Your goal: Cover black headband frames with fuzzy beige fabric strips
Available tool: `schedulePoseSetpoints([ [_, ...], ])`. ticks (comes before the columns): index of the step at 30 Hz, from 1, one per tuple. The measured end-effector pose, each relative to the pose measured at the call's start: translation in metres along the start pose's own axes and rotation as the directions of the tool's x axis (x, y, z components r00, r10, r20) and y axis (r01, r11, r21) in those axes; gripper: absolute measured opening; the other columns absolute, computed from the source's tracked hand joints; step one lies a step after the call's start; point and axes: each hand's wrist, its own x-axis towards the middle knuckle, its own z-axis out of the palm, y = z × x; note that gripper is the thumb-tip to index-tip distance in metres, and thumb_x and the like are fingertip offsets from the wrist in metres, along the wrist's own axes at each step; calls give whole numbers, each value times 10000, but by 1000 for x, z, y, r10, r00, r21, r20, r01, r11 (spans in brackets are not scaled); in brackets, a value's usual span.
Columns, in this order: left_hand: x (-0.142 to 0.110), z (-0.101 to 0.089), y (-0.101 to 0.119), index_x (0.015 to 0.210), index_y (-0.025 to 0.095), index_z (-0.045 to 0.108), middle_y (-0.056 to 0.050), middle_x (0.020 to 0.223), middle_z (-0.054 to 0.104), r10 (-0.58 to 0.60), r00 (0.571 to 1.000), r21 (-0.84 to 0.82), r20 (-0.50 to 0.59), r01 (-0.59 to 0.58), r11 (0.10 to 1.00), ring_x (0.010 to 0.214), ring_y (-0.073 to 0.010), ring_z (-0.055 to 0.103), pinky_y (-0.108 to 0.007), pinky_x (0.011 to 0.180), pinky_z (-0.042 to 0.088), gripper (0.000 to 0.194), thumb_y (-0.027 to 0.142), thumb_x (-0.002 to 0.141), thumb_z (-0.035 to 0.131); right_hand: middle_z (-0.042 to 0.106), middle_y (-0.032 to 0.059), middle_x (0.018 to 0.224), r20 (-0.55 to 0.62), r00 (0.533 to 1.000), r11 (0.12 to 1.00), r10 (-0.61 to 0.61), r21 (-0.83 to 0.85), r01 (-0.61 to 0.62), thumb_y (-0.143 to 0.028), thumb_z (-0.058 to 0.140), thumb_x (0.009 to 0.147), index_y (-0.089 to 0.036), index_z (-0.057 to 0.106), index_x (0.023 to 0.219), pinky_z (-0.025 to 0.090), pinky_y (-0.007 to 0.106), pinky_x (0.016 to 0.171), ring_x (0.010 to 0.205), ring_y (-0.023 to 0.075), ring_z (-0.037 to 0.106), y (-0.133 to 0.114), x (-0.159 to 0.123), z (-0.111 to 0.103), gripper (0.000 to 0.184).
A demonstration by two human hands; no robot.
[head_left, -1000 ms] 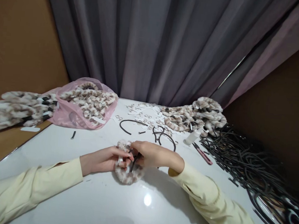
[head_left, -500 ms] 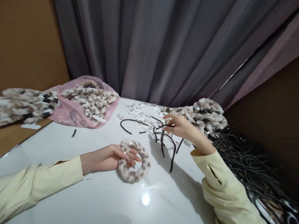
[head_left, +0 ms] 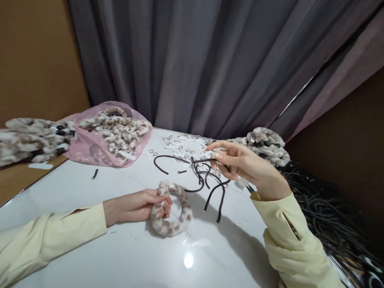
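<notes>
My left hand [head_left: 152, 205] is closed around the left side of a fluffy white-and-brown ring [head_left: 169, 228], holding it up off the white table. Farther right, my right hand [head_left: 240, 165] pinches a thin black cord [head_left: 205, 161] between thumb and fingers, with the other fingers loosely curled. Several more black cords [head_left: 220, 204] lie or hang in a tangle below this hand; which of them it holds I cannot tell. Left of the tangle a curved black cord [head_left: 155, 162] lies on the table, near a short black piece [head_left: 182, 172].
Small metal rings [head_left: 178, 148] are scattered on white scraps at the back. A pink plastic bag [head_left: 78, 150] full of fluffy rings stands left, beside another fluffy bundle [head_left: 22, 137]. More fluffy rings [head_left: 268, 145] and a big heap of black cords [head_left: 326, 216] lie right. A grey curtain [head_left: 185, 63] hangs behind.
My right hand has shifted slightly right and toward me, and the black cords under it have swung and spread. My left hand's fingers have curled in more around the fluffy ring.
</notes>
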Motion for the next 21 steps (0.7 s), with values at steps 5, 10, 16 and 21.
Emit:
schedulePoseSetpoints([
  [5, -1, 3, 1, 815, 56, 678, -27, 624, 569, -21, 999, 13, -38, 21, 1000, 470, -48, 426, -171, 508, 380, 202, 244, 747, 708, 605, -30, 654, 28, 999, 996, 17, 87, -19, -258, 693, 739, -161, 578, 954, 260, 155, 318, 349, 6, 389, -3, -3, 0, 262],
  [10, 0, 4, 3, 867, 49, 667, 44, 502, 429, -44, 999, 14, -11, 44, 999, 410, -30, 272, -185, 516, 373, 194, 204, 754, 690, 677, 15, 783, 25, 999, 994, 20, 108, -23, -251, 730, 695, -169, 587, 978, 440, 199, 412, 454, 72, 563, -4, -5, 3, 328],
  [16, -1, 5, 4, 889, 56, 634, 57, 540, 359, -75, 997, -8, 28, 75, 997, 428, -27, 203, -166, 489, 312, 128, 135, 788, 628, 600, -21, 643, -87, 996, 973, 15, 231, 5, -252, 748, 664, -157, 669, 881, 439, 199, 430, 455, 53, 508, -3, -3, 3, 250],
  [21, -5, 7, 4, 970, 70, 614, 18, 664, 413, -120, 986, 24, 113, 118, 993, 501, -43, 329, -172, 486, 295, 252, 93, 725, 669, 572, -12, 612, -123, 992, 989, 4, 147, 14, -269, 756, 642, -156, 670, 733, 441, 230, 465, 496, 74, 501, -3, -5, 3, 168],
])
